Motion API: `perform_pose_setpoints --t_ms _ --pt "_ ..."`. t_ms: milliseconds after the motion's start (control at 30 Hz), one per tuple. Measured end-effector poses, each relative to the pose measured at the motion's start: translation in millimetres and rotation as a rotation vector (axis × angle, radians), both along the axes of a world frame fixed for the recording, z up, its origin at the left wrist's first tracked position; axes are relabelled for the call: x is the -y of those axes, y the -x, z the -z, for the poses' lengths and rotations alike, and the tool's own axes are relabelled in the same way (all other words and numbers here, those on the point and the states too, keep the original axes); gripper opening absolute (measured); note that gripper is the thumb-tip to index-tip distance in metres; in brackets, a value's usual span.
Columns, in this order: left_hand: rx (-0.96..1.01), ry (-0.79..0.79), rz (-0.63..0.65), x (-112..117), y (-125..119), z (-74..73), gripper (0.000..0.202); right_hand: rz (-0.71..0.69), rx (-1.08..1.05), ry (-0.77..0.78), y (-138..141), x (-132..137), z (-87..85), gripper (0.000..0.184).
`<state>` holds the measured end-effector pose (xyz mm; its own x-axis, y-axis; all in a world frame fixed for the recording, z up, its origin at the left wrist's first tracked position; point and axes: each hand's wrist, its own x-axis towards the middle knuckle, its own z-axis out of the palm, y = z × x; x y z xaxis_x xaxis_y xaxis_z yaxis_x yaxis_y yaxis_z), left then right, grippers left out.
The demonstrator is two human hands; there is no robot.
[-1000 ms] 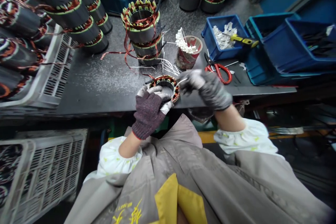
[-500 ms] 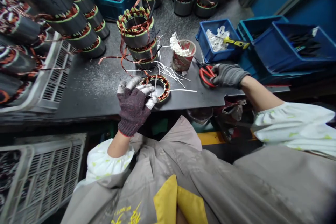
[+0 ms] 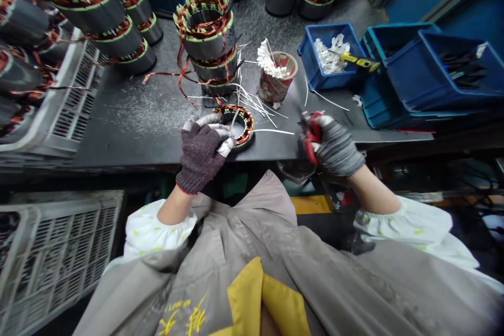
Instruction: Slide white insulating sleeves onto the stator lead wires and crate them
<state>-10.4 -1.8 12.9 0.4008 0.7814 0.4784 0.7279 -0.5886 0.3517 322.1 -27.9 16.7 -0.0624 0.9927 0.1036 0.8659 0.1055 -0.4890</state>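
Note:
A small stator ring with copper windings [image 3: 241, 122] lies flat near the front edge of the dark bench [image 3: 129, 121]. My left hand [image 3: 201, 149], in a dark purple glove with taped fingertips, curls around the ring's left side and holds it. My right hand [image 3: 334, 144], in a grey glove, is closed around red-handled scissors [image 3: 311, 134] and sits at the bench edge, to the right of the ring. Loose white cable ties [image 3: 271, 130] lie between the ring and the scissors.
A stack of wound stators [image 3: 207, 42] stands behind the ring, beside a cup of white ties [image 3: 275, 76]. Blue bins [image 3: 326, 58] sit at the right, one holding a yellow-handled tool [image 3: 360, 62]. Rows of stators [image 3: 110, 26] and a grey crate [image 3: 66, 110] fill the left.
My right hand left the ring, reached right to the red scissors on the bench, picked them up and brought them back toward the ring. My left hand stayed on the ring.

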Motion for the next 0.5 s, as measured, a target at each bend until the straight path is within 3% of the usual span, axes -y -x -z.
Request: perform_pose_setpoints --t_ms 167,267,500 --pt "0.002 -0.033 -0.019 2.1 -0.9 5.4 0.018 -0.226 0.201 -0.023 46.1 -11.8 7.7 0.068" --pt "0.009 -0.059 -0.026 3.0 -1.3 7.6 0.016 -0.259 0.216 -0.005 65.8 -21.3 9.9 0.068" --pt "0.045 -0.092 -0.02 3.8 -3.1 9.7 0.014 -0.23 0.387 0.178 60.4 -18.2 -11.2 0.065"
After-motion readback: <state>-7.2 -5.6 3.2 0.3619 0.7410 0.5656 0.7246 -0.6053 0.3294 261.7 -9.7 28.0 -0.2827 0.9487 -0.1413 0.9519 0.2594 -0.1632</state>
